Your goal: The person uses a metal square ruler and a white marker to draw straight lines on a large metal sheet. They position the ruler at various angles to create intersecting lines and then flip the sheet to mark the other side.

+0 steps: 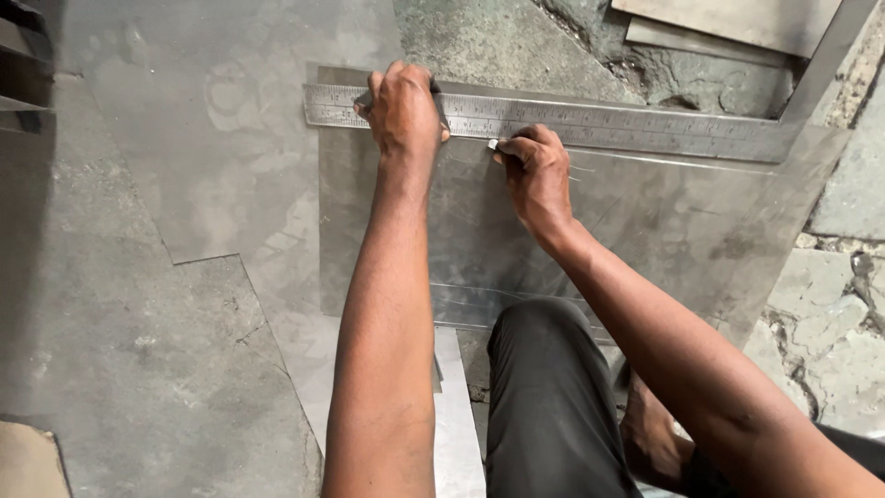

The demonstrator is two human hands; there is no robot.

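A grey metal sheet lies flat on the floor in front of me. Across its far edge rests a long steel L-shaped square ruler. My left hand presses down on the ruler near its left end. My right hand is closed around a small metal scriber, whose tip touches the sheet just below the ruler's edge. My knee in dark trousers sits over the sheet's near edge.
Larger metal sheets cover the floor to the left. More sheet pieces lie at the top right. Cracked concrete floor shows on the right. My bare foot rests near the bottom.
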